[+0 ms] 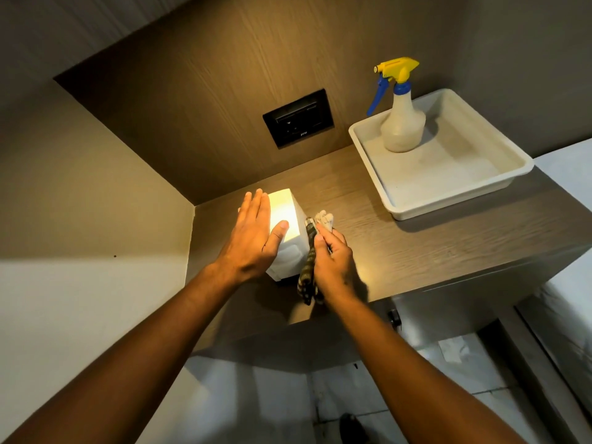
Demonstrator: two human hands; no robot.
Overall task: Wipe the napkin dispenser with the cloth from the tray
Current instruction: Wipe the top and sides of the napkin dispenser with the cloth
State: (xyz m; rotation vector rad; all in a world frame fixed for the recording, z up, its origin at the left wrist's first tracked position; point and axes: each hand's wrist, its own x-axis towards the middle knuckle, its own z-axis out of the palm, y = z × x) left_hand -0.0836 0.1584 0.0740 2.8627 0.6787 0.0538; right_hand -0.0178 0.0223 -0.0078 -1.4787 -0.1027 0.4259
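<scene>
A white box-shaped napkin dispenser (290, 216) stands on the wooden counter near its left corner. My left hand (253, 235) lies flat on the dispenser's top and left side, fingers stretched out, thumb across the top. My right hand (333, 261) is closed on a cloth (309, 267) with a dark striped part and a pale bunched end, pressed against the dispenser's right side. The cloth's lower end hangs past the counter's front edge. The white tray (394, 200) sits at the back right of the counter.
A spray bottle (402, 123) with a yellow and blue trigger head stands in the tray's back corner. A black wall socket (298, 118) is set in the wooden back panel. A beige wall closes the left side. Pale floor tiles lie below the counter.
</scene>
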